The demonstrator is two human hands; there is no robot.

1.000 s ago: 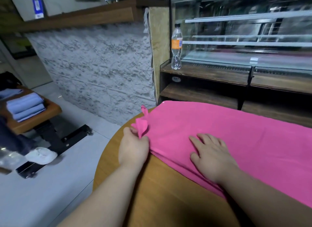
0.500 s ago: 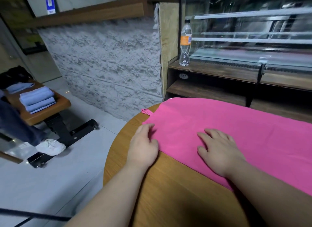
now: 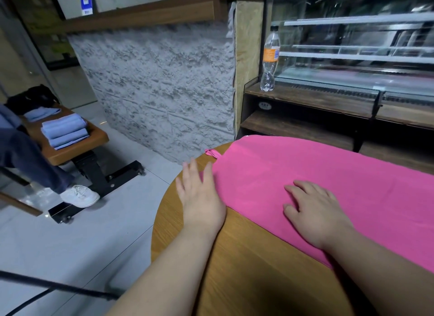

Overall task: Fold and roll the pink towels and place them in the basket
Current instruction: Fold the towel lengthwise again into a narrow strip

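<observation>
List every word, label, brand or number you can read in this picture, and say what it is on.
None can be read.
Orange label on the plastic bottle: print too blurred.
Blue sign at the top left: too small.
Oval sticker on the wooden shelf: too blurred.

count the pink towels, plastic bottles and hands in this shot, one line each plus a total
pink towel: 1
plastic bottle: 1
hands: 2 (left hand, right hand)
total: 4
</observation>
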